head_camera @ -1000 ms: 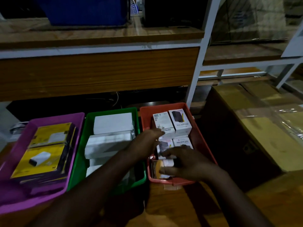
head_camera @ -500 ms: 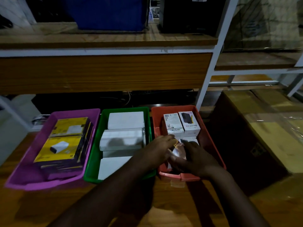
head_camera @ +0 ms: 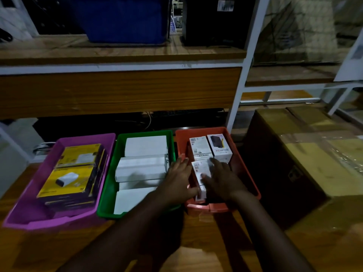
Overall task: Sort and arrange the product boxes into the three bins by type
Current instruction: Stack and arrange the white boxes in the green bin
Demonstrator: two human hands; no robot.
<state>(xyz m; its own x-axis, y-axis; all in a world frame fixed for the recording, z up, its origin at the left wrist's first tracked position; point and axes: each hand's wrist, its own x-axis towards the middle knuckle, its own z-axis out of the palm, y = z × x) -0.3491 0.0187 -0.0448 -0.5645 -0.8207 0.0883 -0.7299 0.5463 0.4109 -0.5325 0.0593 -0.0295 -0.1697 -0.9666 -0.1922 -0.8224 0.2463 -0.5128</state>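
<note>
Now head view: both hands flatter than half second ago, fingers spread. Left hand (head_camera: 179,180) and right hand (head_camera: 222,180) press either side of small white box (head_camera: 200,169) inside orange bin (head_camera: 245,169), nothing pinched. Beyond fingertips, two upright boxes (head_camera: 211,147). Green bin (head_camera: 109,185), purple bin (head_camera: 29,209) left of hands.

In the orange plastic bin (head_camera: 243,161), the small white box with a picture of a black device (head_camera: 220,148), at the far right corner, carries the words "HALLEY 20K", printed upside down for the viewer. Just left of it, the small white box with barcodes (head_camera: 200,147) shows "PORTRONICS" on its near edge, also upside down; its barcodes and fine print are too small to read. The white label (head_camera: 225,5) on the black case on the shelf above the bin is too blurred to read.
</note>
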